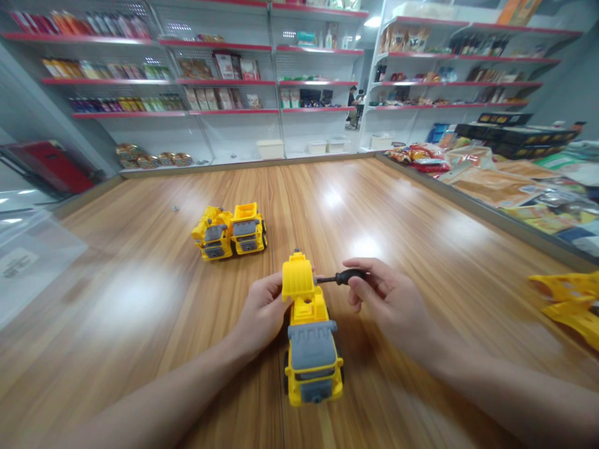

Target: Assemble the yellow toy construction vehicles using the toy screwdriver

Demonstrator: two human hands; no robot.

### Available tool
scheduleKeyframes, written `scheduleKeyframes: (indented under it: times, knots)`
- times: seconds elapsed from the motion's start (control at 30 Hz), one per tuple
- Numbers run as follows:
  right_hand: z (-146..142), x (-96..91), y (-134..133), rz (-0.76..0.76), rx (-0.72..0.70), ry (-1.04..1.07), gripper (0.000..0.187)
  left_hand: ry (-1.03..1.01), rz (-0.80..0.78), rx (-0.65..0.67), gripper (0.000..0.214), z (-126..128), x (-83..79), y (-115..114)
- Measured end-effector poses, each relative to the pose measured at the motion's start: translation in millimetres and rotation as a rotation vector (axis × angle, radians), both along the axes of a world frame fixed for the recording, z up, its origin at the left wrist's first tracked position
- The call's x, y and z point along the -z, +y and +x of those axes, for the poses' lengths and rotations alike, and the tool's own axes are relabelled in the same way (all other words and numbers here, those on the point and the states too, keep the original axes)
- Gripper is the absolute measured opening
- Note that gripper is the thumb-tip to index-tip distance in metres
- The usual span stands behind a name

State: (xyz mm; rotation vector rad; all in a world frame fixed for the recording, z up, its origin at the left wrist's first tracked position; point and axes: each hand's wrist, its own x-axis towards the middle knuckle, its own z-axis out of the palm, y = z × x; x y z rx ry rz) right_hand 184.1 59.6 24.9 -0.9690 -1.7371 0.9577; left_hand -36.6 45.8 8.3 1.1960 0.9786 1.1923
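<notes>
A yellow and grey toy truck [311, 349] stands on the wooden table [140, 299] right in front of me, its yellow bucket [298, 277] raised at the far end. My left hand [262, 312] grips the truck's left side by the bucket, fingers wrapped. My right hand [388, 299] is closed on a small black-handled screwdriver [344, 277], held level with its tip against the bucket's right side.
Two more yellow toy trucks [230, 231] stand side by side farther back on the left. Yellow plastic parts [568, 302] lie at the right edge. Packaged goods [505, 174] fill a counter on the right. Store shelves [224, 81] line the back wall.
</notes>
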Motion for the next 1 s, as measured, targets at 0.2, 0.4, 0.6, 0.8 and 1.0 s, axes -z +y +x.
scheduleKeyframes:
  times: [0.2,0.4,0.6,0.8,1.0]
  knots:
    - [0,2.2,4,-0.064,0.033,-0.013,0.027,-0.024,-0.1,0.008,0.038,1,1.3,1]
    - [1,7.0,7,-0.138,-0.03,-0.008,0.034,-0.027,-0.137,-0.009,0.041,5,-7.4,4]
    - [2,11.1,9,-0.215,-0.003,-0.112,0.038,-0.034,-0.139,-0.012,0.036,4,-4.5,4]
    - [1,9.4,8,-0.181,-0.008,-0.102,0.039,-0.047,-0.143,-0.007,0.034,4,-4.1,4]
    - [3,3.0,6,-0.102,-0.034,-0.142,0.039,-0.064,-0.147,-0.007,0.034,5,-3.3,3]
